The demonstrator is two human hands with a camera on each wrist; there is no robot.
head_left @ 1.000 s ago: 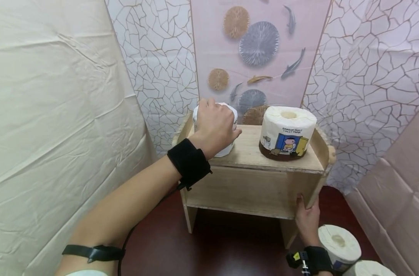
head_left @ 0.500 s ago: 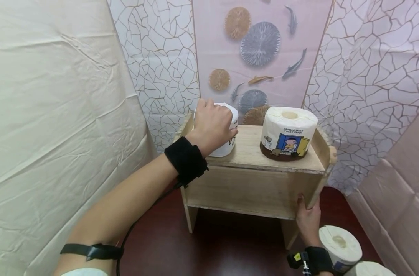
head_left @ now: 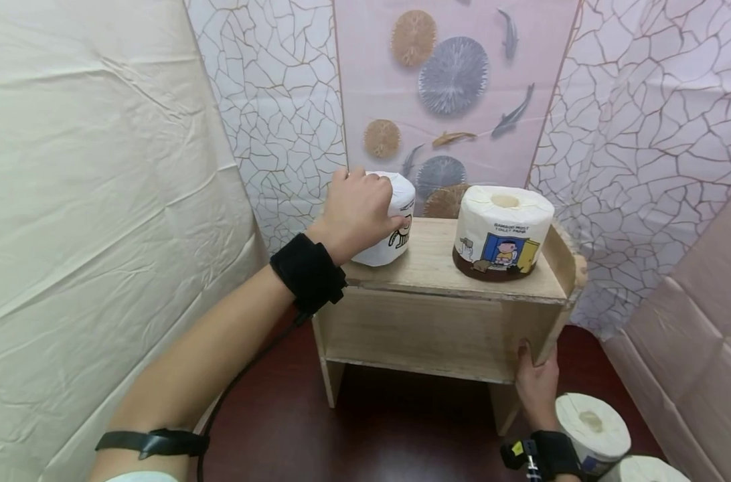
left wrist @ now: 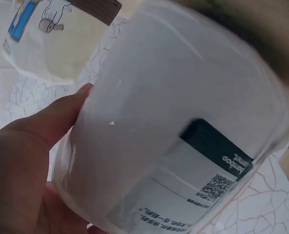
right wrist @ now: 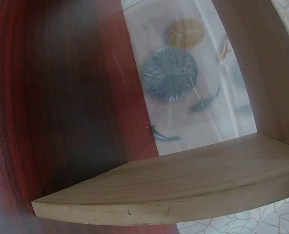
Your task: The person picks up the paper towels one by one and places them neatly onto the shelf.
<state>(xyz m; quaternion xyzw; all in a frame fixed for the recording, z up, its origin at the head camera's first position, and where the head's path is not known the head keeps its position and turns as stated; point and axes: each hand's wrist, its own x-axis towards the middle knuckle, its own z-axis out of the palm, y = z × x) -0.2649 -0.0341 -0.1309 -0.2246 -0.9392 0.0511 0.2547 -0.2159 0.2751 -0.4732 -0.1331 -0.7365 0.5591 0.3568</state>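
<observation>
My left hand [head_left: 361,213] grips a white wrapped toilet roll [head_left: 401,191] from above, at the left end of the wooden shelf's [head_left: 438,251] top board. A black cartoon print shows on the roll's right side. In the left wrist view the thumb [left wrist: 61,112] lies along the wrapper, whose label [left wrist: 203,165] carries a dark band and a code square. Low on the shelf's right side panel, my right hand [head_left: 537,385] holds the panel's edge, its thumb on the inner face. In the right wrist view the panel [right wrist: 183,180] fills the bottom.
A second toilet roll [head_left: 503,234], with a brown base and a blue door picture, stands upright on the top board's right end. Two more rolls, one nearer [head_left: 645,470] and one farther [head_left: 591,428], stand on the dark red table [head_left: 401,442] at lower right. Cloth walls surround the table.
My left hand has shifted left and slightly up with its roll, and more of the roll's printed side shows. The right hand and the shelf have stayed in place.
</observation>
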